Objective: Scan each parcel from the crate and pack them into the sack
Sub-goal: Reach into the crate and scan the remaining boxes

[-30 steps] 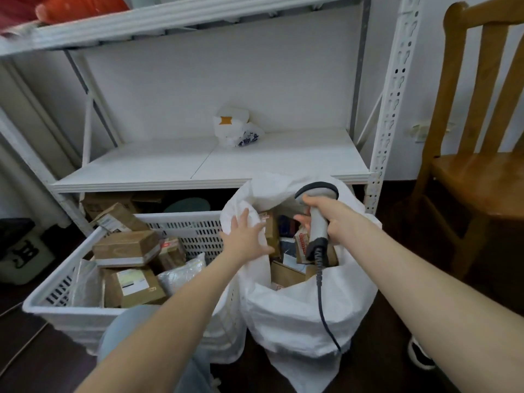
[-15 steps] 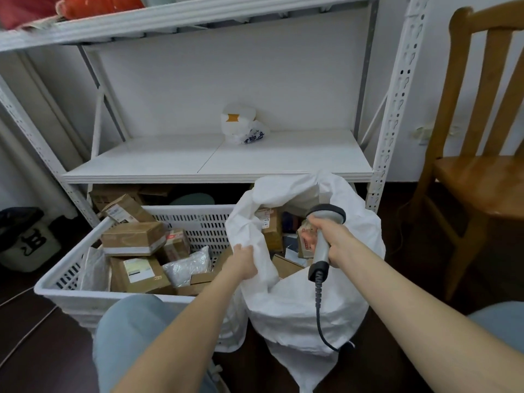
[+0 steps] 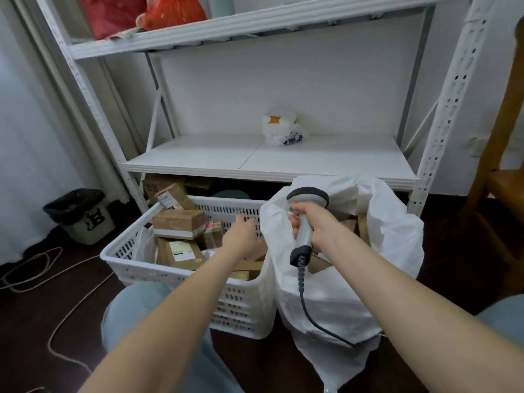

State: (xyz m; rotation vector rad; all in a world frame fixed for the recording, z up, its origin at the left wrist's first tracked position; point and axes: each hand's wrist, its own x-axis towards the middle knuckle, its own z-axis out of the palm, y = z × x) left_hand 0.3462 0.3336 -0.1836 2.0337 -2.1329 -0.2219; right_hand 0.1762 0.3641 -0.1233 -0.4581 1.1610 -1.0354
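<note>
On the dark floor before a white metal rack (image 3: 269,165), I reach forward with both bare arms. At far left a small lined bin (image 3: 80,215) stands by the wall, and loose cords (image 3: 42,268) trail over the floor near it. One knee in pale blue trousers (image 3: 133,307) shows at the bottom. Red and orange bags (image 3: 158,15) lie high on the rack's upper shelf.

Next comes the white slotted crate (image 3: 181,272), filled with brown cardboard parcels (image 3: 209,236). A tilted box (image 3: 173,197) sits at the back, a box banded with white tape (image 3: 178,224) lies on top of the pile, and a labelled box (image 3: 177,252) leans below it. My left hand (image 3: 243,236) hovers over the crate's right end with its back to the camera and its fingers bent downward near the far wall. I cannot tell whether they have hold of anything.

A small white plastic bag (image 3: 282,130) sits on the middle shelf behind. Just right of my left hand, my right hand (image 3: 319,226) is wrapped firmly round the handle of a grey barcode scanner (image 3: 304,219), held head uppermost. Its dark cable (image 3: 309,313) drops down the front of the white sack (image 3: 340,293). The sack stands touching the crate's right side with its mouth open, and packed boxes (image 3: 350,224) show inside behind my wrist. A wooden chair (image 3: 502,171) fills the right edge.
</note>
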